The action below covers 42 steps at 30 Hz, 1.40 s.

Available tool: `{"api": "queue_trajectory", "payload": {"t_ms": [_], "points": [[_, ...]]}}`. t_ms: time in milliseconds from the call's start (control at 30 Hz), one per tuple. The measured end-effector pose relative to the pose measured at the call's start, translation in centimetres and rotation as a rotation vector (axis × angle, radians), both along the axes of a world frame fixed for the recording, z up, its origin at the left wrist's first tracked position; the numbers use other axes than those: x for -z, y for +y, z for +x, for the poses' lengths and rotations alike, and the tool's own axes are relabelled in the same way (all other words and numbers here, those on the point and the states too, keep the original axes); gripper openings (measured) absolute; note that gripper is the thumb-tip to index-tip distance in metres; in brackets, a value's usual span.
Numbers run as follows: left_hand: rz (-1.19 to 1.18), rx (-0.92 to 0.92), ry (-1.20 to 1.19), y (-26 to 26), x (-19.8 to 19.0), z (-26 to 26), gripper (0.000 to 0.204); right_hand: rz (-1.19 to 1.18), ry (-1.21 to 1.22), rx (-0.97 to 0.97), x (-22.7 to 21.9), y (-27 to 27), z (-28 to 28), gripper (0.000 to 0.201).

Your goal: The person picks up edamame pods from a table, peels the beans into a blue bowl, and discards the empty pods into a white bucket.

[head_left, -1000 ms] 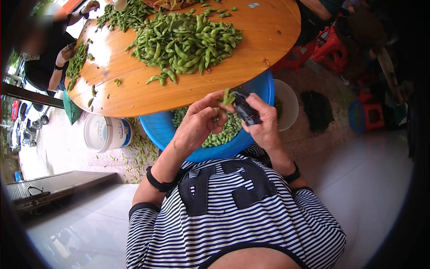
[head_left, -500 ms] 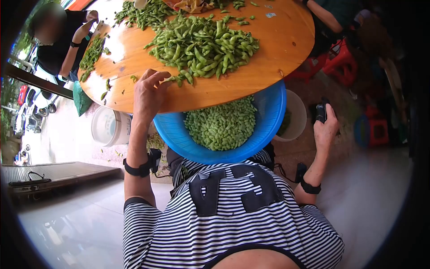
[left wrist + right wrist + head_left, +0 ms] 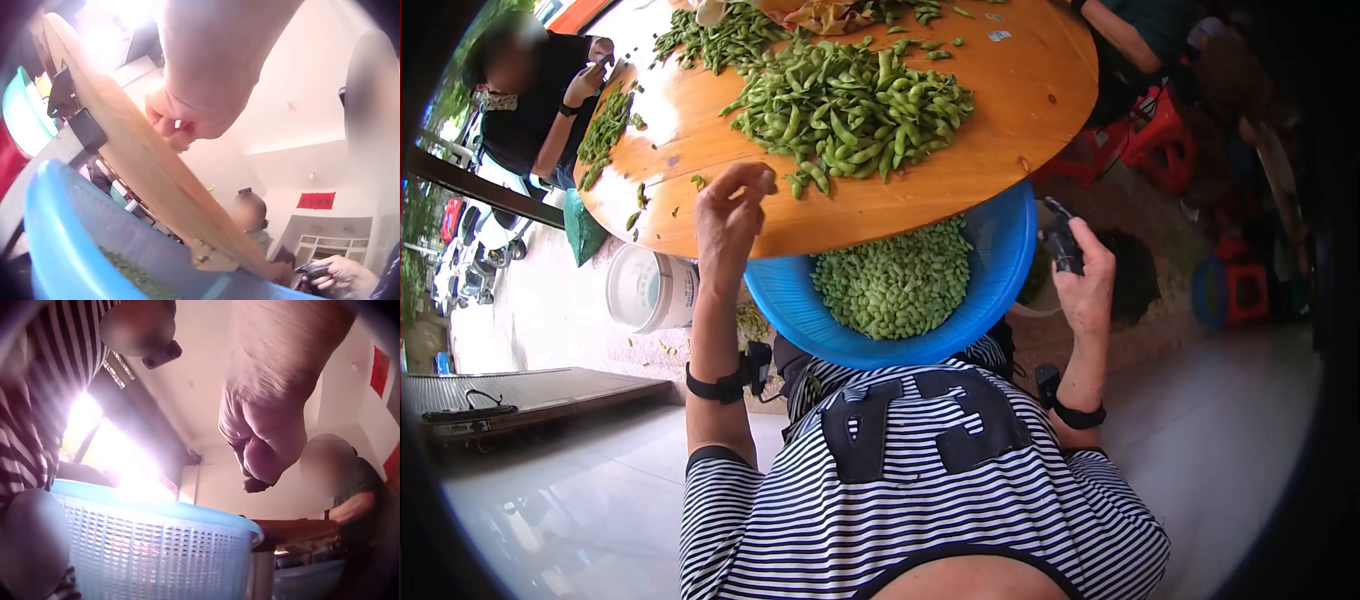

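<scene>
My left hand (image 3: 730, 225) is over the near left part of the wooden table (image 3: 880, 215), thumb and fingertips pinching a small green pod (image 3: 769, 182). The left wrist view shows this hand (image 3: 200, 106) above the tabletop edge, its pod not clear. To the right of the blue basin (image 3: 785, 315), my right hand (image 3: 1088, 285) grips a black handheld tool (image 3: 1063, 248). From the right wrist, this hand (image 3: 269, 434) hides most of the tool. Shelled green beans (image 3: 890, 280) lie in the basin, and a large heap of pods (image 3: 850, 110) lies on the table.
A white bucket (image 3: 635, 290) stands left of the basin; a pale container (image 3: 1040, 295) is partly hidden behind my right hand. Another person (image 3: 530, 110) sits at the table's left, with small pods (image 3: 605, 135) nearby. Red stools (image 3: 1165, 140) stand at the right.
My hands were together above the basin, then parted. The left reached the heap's near edge and has drawn slightly back with a pod. The right swung out rightward, then came partway back with the tool.
</scene>
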<state>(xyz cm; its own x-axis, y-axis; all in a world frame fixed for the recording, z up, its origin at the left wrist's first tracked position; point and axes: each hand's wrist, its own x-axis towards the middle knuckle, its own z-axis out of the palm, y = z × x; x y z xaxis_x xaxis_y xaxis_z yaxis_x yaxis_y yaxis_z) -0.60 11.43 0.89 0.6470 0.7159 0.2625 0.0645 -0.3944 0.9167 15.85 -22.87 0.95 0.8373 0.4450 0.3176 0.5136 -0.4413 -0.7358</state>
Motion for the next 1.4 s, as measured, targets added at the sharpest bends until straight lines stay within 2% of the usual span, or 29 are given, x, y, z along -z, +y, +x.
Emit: {"api": "queue_trajectory", "payload": {"t_ms": [33,67,100,233,267,367,600,700,767,967,1000,1033,1067,1100,1133,1167,1233,1267,1333,1367,1400], "points": [[-0.441,0.161,-0.054,-1.6,-0.8,0.0,0.008,0.104,0.131,-0.129,-0.4,0.9,-0.7,0.020],[-0.552,0.255,-0.141,-2.8,-0.2,0.3,0.007,0.173,0.206,-0.170,-0.7,1.8,-1.6,0.020],[-0.607,0.256,-0.141,-3.9,-0.2,0.5,0.007,0.243,0.282,-0.212,-0.9,2.7,-2.4,0.020],[-0.751,0.402,-0.178,-6.6,-0.7,1.4,0.013,0.264,0.503,-0.338,-1.3,4.1,-3.8,0.022],[-0.800,0.511,-0.175,-7.6,-0.9,1.5,0.013,0.283,0.543,-0.379,-1.2,4.1,-3.8,0.023],[-0.985,0.605,-0.123,-11.5,-0.8,2.6,0.010,0.331,0.611,-0.402,-2.0,4.6,-4.4,0.031],[-0.884,0.644,-0.125,-13.6,0.2,4.9,0.009,0.405,0.737,-0.366,-1.1,3.8,-4.5,0.031],[-0.807,0.616,-0.153,-14.2,0.7,5.1,0.009,0.403,0.755,-0.365,-1.0,3.8,-4.5,0.031],[-0.708,0.513,-0.136,-14.6,0.6,5.1,0.009,0.407,0.764,-0.375,-0.9,3.9,-4.6,0.032],[-0.615,0.474,-0.130,-15.1,0.9,4.6,0.010,0.416,0.707,-0.381,0.3,4.3,-4.4,0.030],[-0.616,0.473,-0.129,-14.9,0.9,4.5,0.010,0.559,0.859,-0.460,0.9,4.2,-4.2,0.030],[-0.764,0.536,-0.115,-14.5,1.0,4.5,0.008,0.705,1.010,-0.539,1.4,4.0,-3.8,0.031],[-0.913,0.600,-0.100,-14.1,1.0,4.4,0.008,0.704,1.011,-0.538,2.0,3.9,-3.2,0.031],[-0.914,0.600,-0.099,-13.7,1.2,4.5,0.008,0.772,1.175,-0.616,2.5,3.7,-2.5,0.033],[-1.089,0.652,-0.073,-13.3,1.4,4.6,0.007,0.838,1.339,-0.695,2.7,3.6,-2.1,0.035],[-1.263,0.701,-0.047,-13.0,1.6,4.7,0.007,0.838,1.341,-0.693,2.7,3.4,-2.1,0.035],[-1.273,0.767,-0.063,-12.8,1.8,4.4,0.006,0.901,1.451,-0.777,2.6,3.3,-2.2,0.035],[-1.245,0.775,-0.047,-12.7,1.7,4.2,0.006,0.901,1.454,-0.778,2.1,3.4,-2.5,0.035],[-1.216,0.782,-0.030,-12.8,1.3,3.8,0.006,0.304,0.593,-0.551,0.6,3.8,-3.5,0.034],[-1.054,0.732,0.005,-12.9,1.0,3.5,0.006,0.305,0.594,-0.551,0.7,4.1,-4.0,0.034],[-0.893,0.682,0.039,-13.0,0.9,3.3,0.008,0.225,0.292,-0.499,0.9,4.4,-4.5,0.035]]}}
